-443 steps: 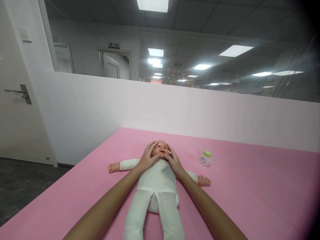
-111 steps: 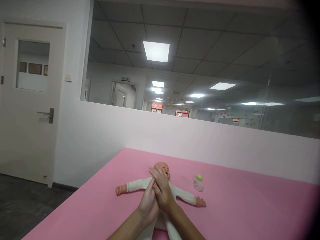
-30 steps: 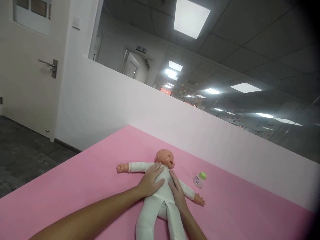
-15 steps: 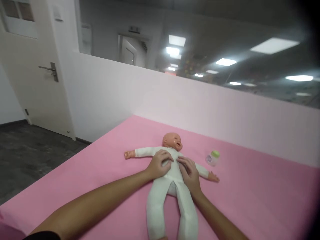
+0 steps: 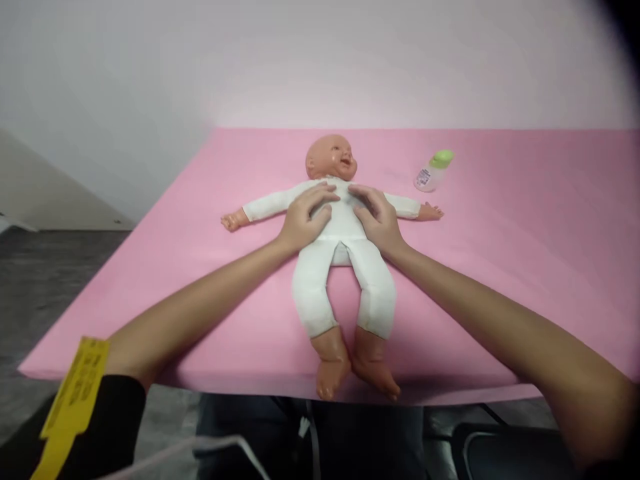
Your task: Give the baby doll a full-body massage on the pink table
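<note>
A baby doll (image 5: 340,227) in a white bodysuit lies face up on the pink mat (image 5: 500,267), arms outstretched. The left hand (image 5: 305,217) and right hand (image 5: 377,217) rest flat on its chest, fingers loosely spread, gripping nothing. A small green-capped bottle (image 5: 433,170) lies near the doll's outstretched arm.

Two bare forearms end in the left hand (image 5: 305,220) and right hand (image 5: 377,217); a black short sleeve (image 5: 107,427) carries a yellow printed tag (image 5: 70,403) at the left upper arm.
</note>
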A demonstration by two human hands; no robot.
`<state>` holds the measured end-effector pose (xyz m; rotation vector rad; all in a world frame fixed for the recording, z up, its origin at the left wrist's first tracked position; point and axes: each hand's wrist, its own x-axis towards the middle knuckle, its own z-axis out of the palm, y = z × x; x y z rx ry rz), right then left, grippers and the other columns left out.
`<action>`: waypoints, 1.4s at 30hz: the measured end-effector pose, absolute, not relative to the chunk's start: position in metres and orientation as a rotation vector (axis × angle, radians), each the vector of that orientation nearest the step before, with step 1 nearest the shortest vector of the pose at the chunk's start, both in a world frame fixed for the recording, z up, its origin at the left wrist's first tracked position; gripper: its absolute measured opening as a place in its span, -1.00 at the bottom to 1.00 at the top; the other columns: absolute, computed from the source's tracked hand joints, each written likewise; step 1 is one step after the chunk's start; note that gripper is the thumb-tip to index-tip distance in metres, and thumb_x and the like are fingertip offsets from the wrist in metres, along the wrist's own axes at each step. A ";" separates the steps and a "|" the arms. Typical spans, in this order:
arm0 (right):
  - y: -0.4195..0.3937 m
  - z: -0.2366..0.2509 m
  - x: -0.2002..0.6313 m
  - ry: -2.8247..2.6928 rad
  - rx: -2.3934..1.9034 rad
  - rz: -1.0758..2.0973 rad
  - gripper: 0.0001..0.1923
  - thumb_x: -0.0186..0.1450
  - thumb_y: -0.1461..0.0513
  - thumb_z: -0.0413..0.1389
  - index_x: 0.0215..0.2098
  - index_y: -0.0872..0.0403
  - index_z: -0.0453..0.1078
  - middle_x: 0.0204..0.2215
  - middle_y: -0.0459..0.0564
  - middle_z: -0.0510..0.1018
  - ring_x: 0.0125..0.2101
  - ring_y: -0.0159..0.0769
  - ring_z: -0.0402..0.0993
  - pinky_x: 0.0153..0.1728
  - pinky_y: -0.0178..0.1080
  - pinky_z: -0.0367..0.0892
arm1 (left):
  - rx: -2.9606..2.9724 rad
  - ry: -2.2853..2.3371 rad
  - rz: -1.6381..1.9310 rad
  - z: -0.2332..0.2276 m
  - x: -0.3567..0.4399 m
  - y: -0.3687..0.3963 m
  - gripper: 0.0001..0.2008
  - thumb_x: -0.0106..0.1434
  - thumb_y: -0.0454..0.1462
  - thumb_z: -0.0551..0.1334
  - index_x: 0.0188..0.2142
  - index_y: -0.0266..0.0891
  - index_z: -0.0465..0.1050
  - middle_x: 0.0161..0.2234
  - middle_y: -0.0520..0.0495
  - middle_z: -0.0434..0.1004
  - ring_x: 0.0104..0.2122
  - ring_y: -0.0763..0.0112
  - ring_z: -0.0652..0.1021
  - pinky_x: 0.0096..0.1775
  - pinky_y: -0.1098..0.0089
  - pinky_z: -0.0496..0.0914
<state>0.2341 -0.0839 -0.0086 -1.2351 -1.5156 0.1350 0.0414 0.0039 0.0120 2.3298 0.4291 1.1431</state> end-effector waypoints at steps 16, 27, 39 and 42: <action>-0.091 0.001 0.231 -1.674 -1.229 0.089 -0.68 0.43 0.08 0.09 0.10 -0.10 0.49 0.14 0.04 0.52 0.20 -0.02 0.36 0.28 0.18 0.22 | 2.347 0.534 1.221 0.016 0.039 0.000 -0.74 0.31 -0.24 0.25 -0.01 -0.17 0.54 0.15 -0.18 0.49 0.21 0.12 0.43 0.30 0.01 0.26; -0.090 0.000 0.223 -1.540 -1.262 0.108 -0.81 0.38 0.20 0.12 -0.05 -0.07 0.49 -0.11 0.04 0.47 0.03 -0.05 0.41 0.14 0.07 0.33 | 2.282 0.703 1.275 0.015 0.034 -0.004 -0.71 0.21 -0.18 0.41 -0.07 -0.11 0.57 -0.01 -0.12 0.51 0.09 0.10 0.49 0.20 0.01 0.35; -0.082 -0.006 0.225 -1.629 -1.228 0.209 -0.56 0.40 0.13 0.14 0.24 -0.17 0.39 0.25 0.03 0.40 0.29 -0.02 0.26 0.33 0.17 0.15 | 2.449 0.653 1.093 0.010 0.027 0.000 -0.50 0.30 -0.07 0.34 0.22 0.03 0.45 0.32 -0.12 0.32 0.33 -0.03 0.27 0.33 -0.15 0.11; -0.081 -0.006 0.225 -1.637 -1.238 0.245 -0.58 0.41 0.11 0.13 0.23 -0.18 0.40 0.26 0.01 0.40 0.31 -0.03 0.24 0.35 0.17 0.13 | 2.503 0.618 0.985 0.010 0.024 0.004 -0.42 0.33 -0.02 0.31 0.31 0.04 0.34 0.40 -0.11 0.19 0.41 -0.06 0.13 0.36 -0.20 -0.02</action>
